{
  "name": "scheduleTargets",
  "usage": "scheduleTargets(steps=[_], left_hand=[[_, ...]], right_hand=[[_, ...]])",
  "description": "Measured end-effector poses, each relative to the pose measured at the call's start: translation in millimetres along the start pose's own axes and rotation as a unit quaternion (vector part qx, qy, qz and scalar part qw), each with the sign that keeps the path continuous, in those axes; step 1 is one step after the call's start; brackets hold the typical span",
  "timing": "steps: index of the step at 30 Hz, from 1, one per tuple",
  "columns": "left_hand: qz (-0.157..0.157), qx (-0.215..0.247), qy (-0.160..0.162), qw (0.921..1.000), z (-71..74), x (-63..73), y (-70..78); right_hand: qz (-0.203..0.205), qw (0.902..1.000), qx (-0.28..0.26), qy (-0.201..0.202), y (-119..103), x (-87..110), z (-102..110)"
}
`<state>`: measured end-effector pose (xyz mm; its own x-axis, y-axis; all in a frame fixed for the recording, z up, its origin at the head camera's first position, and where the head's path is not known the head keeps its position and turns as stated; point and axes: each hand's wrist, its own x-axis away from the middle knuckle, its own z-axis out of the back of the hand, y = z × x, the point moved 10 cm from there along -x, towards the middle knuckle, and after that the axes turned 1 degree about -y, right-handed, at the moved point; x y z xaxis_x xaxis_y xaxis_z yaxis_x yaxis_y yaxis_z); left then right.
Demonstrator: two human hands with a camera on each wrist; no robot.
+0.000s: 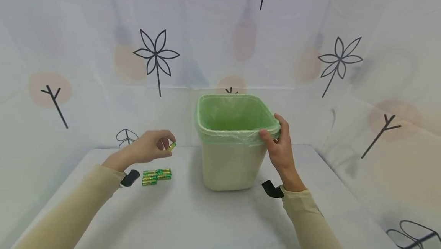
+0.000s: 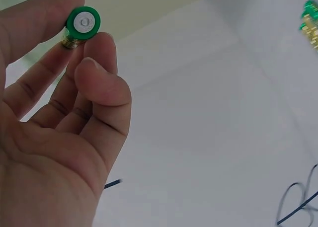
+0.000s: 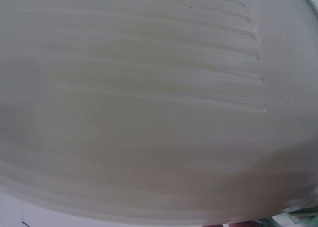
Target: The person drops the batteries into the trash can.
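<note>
My left hand (image 1: 144, 148) pinches a small green-and-gold battery (image 1: 171, 146), held in the air left of the bin. In the left wrist view one end of that battery (image 2: 83, 23) shows a pale metal face with a green ring. My right hand (image 1: 281, 153) grips the right front corner of a cream trash bin (image 1: 231, 166), thumb on the near side of the rim. A thin translucent green bag (image 1: 227, 138) lines the bin and folds over its rim. Several more batteries (image 1: 156, 176) lie together on the table below my left hand.
The bin stands upright on a white-covered table (image 1: 179, 218). Behind and beside it hangs a pale cloth (image 1: 200, 30) printed with dark plant outlines and peach spots. A pale ridged surface (image 3: 149, 88) fills most of the right wrist view.
</note>
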<state>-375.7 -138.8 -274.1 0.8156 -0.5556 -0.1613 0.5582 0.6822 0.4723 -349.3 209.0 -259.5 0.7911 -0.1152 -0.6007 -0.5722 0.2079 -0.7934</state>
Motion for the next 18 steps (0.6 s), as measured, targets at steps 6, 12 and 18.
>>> scheduleTargets(steps=[6,12,18], left_hand=[[-0.016,-0.02,0.034,0.9991,43.3,-10.7,29.0],[-0.048,-0.02,0.054,0.9972,69.8,-29.6,64.5],[-0.075,-0.009,0.073,0.9945,85.5,-51.3,100.1]], right_hand=[[-0.004,1.0,0.002,-0.005,0.3,-0.7,-2.6],[0.002,1.0,0.004,-0.002,-2.0,0.4,-1.1],[0.001,1.0,0.006,-0.001,-2.0,0.1,-0.4]])
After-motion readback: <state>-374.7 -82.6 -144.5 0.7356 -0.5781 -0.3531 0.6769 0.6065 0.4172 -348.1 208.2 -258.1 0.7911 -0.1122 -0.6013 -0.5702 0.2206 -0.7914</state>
